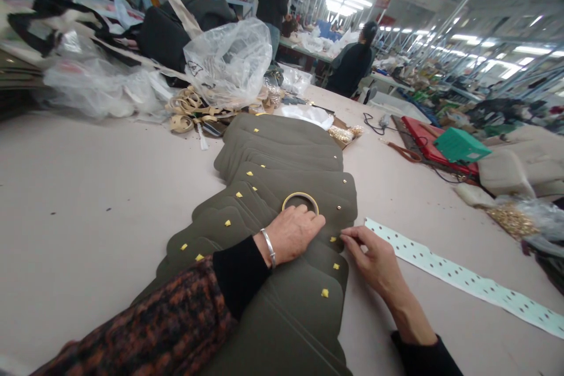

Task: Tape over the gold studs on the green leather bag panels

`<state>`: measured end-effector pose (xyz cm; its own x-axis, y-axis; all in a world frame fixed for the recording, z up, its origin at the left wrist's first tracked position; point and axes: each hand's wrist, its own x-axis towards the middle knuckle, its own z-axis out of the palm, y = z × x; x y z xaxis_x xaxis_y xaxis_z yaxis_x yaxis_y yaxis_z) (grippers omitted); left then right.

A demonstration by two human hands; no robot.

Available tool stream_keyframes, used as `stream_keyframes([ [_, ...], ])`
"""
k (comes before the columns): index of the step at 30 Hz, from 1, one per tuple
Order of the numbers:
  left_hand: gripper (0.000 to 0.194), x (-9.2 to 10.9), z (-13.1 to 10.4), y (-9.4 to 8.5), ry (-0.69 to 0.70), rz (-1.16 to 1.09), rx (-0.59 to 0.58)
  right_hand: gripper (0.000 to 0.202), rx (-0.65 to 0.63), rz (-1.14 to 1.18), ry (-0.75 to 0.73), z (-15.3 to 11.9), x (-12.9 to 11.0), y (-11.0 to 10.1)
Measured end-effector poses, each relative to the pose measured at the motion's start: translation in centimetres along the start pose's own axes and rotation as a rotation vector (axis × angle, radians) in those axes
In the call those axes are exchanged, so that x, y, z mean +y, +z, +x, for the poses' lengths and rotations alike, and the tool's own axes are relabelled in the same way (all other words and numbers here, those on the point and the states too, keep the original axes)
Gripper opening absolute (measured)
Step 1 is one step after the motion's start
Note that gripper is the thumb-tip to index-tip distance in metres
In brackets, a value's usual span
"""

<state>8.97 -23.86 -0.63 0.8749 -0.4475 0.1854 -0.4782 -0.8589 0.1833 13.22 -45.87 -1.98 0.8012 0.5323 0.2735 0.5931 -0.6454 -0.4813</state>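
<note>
Although the fanned olive-green panels (273,188) look thin and light, each probably has some stiffness; they lie nearly flat, with rounded corners and crisp edges. Surface smooth and matt, so layers may slide over each other if pushed. Risk judged to be creasing or a disturbed overlap rather than breakage. Best hold: 1 panel at a time by its free right edge, thumb above and fingers below, clear of the yellow tape tabs (336,266). The tape roll (301,194) should be light and rigid, easiest to grip by its rim.

Position: panels run up the bench (88,176) toward the clutter along its far edge; tape roll lies on them. Left hand (293,235) is palm down at the roll's near rim, fingers curled. Right hand (374,258) has thumb and forefinger pressed together at the panels' right border, beside 1 tab. A dotted mint strip (458,275) lies toward the bench's right side.

Obscured: left fingertips and the roll's near part, under the hand, so grip on the roll cannot be confirmed. Anything between the right fingertips: too small to tell. Lower panels are mostly covered; the nearest are cut off by the frame, as is the strip's right end.
</note>
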Motion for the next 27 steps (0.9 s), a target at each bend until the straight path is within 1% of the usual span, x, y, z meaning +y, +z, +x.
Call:
stream_keyframes([
  [2,0.01,0.0,0.0,0.0,0.005,0.0,0.008,0.017,-0.085,-0.074,-0.163,-0.4,-0.1,-0.3],
  [4,0.011,-0.1,0.0,-0.1,0.008,0.001,0.02,0.019,-0.16,-0.149,-0.274,-0.4,-0.4,-0.3],
  [7,0.013,-0.2,0.1,-0.4,0.01,-0.002,0.029,0.025,-0.225,-0.25,-0.323,0.1,-1.0,-0.1],
  [8,0.013,-0.2,0.1,-0.5,0.013,-0.005,0.032,0.027,-0.24,-0.276,-0.309,0.4,-1.2,0.1],
  [10,0.012,-0.2,0.2,-0.5,0.026,-0.018,0.043,0.026,-0.269,-0.318,-0.228,1.2,-1.5,0.3],
  [15,0.012,-0.2,0.4,-0.6,0.064,-0.06,0.063,0.021,-0.315,-0.341,0.108,3.1,-2.0,0.7],
  [17,0.014,-0.3,0.3,-0.8,0.059,-0.104,0.086,0.02,-0.342,-0.277,0.201,3.3,-2.1,0.4],
  [18,0.015,-0.3,0.2,-0.9,0.057,-0.14,0.11,0.022,-0.381,-0.228,0.226,3.3,-2.2,0.2],
  [21,0.018,-0.5,0.0,-1.2,0.073,-0.27,0.199,0.03,-0.548,-0.032,0.237,2.5,-2.4,-0.7],
  [22,0.02,-0.5,0.0,-1.3,0.086,-0.302,0.217,0.031,-0.553,0.036,0.237,2.1,-2.4,-1.0],
  [23,0.024,-0.5,-0.1,-1.3,0.099,-0.324,0.227,0.03,-0.502,0.099,0.24,1.7,-2.4,-1.2],
  [24,0.029,-0.5,-0.1,-1.2,0.107,-0.339,0.23,0.027,-0.401,0.159,0.241,1.3,-2.5,-1.3],
  [26,0.042,-0.3,-0.1,-1.0,0.112,-0.353,0.231,0.022,-0.135,0.254,0.209,0.6,-2.7,-1.3],
  [27,0.046,-0.1,-0.1,-0.9,0.107,-0.355,0.231,0.021,-0.018,0.275,0.171,0.4,-2.9,-1.2],
])
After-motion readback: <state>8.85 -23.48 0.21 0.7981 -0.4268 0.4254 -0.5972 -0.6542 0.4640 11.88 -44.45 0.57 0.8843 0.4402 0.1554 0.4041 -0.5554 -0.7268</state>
